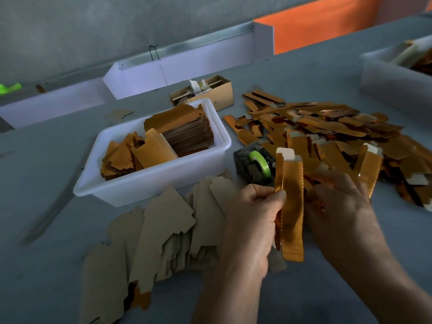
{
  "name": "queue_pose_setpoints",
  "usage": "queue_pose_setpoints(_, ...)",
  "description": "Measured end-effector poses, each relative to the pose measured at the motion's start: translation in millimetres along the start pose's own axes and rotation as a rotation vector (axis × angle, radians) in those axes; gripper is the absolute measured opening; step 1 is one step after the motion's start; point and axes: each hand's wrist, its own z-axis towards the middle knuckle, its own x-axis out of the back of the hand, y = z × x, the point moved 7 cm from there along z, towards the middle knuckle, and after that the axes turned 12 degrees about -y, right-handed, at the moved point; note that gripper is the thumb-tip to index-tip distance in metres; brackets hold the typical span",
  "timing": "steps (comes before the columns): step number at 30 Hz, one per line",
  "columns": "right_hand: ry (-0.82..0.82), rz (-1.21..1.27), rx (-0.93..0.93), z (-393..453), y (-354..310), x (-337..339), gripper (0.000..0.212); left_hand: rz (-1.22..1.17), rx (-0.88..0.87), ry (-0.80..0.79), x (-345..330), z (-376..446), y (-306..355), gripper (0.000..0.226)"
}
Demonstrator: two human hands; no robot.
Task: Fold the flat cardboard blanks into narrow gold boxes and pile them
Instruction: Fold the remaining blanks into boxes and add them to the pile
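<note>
Flat blanks [149, 232] lie fanned at the near left. The left hand [251, 220] pinches the narrow gold box [291, 206], upright between both hands. The right hand [339, 204], blurred, touches its right side; its grip cannot be told. The pile of boxes [327, 134] lies far right.

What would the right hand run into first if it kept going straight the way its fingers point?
Probably the heap of folded gold boxes just beyond the right hand; its fingertips are blurred, so the depth is unclear.
</note>
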Motion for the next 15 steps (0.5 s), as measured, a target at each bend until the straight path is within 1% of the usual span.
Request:
queue_pose_setpoints(1, 0.014, -0.119, -0.01, -0.5, 1.9, -0.3, 0.009, -0.011, 0.005, -0.006, -0.4, -0.6, 1.2, 0.006)
queue_pose_setpoints(2, 0.045, -0.142, 0.005, -1.8, 2.3, 3.1, 0.008, -0.014, 0.012, -0.015, -1.0, -0.5, 2.7, 0.006)
queue_pose_setpoints(3, 0.084, -0.085, 0.044, -3.1, 2.1, 10.0, 0.004, -0.004, 0.021, -0.023, -1.0, 0.7, 3.5, 0.006)
queue_pose_setpoints(4, 0.119, 0.016, 0.085, -6.2, 2.3, 18.1, 0.006, 0.002, 0.034, -0.027, -0.1, 1.4, 2.4, 0.005)
queue_pose_setpoints(5, 0.109, 0.135, 0.112, -9.1, 3.6, 23.7, 0.01, -0.01, 0.046, -0.034, 0.2, 1.1, 1.4, 0.004)
queue_pose_setpoints(6, 0.058, 0.28, 0.119, -10.9, 5.9, 26.0, 0.01, -0.04, 0.052, -0.049, -0.3, 0.2, 1.6, 0.003)
queue_pose_setpoints(8, -0.101, 0.617, 0.114, -11.5, 7.9, 25.1, 0.004, -0.101, 0.051, -0.09, -2.0, -2.5, 2.8, 0.003)
queue_pose_setpoints(9, -0.166, 0.712, 0.145, -12.7, 4.6, 25.1, 0.014, -0.12, 0.052, -0.102, -2.4, -4.8, 3.2, 0.006)
queue_pose_setpoints(11, -0.237, 0.72, 0.237, -14.8, -5.4, 26.7, 0.026, -0.156, 0.035, -0.114, -2.1, -9.2, 4.7, 0.007)
queue_pose_setpoints(15, -0.327, 0.71, 0.348, -15.4, -16.9, 21.9, 0.029, -0.128, 0.003, -0.116, 0.7, -16.8, 6.3, 0.003)
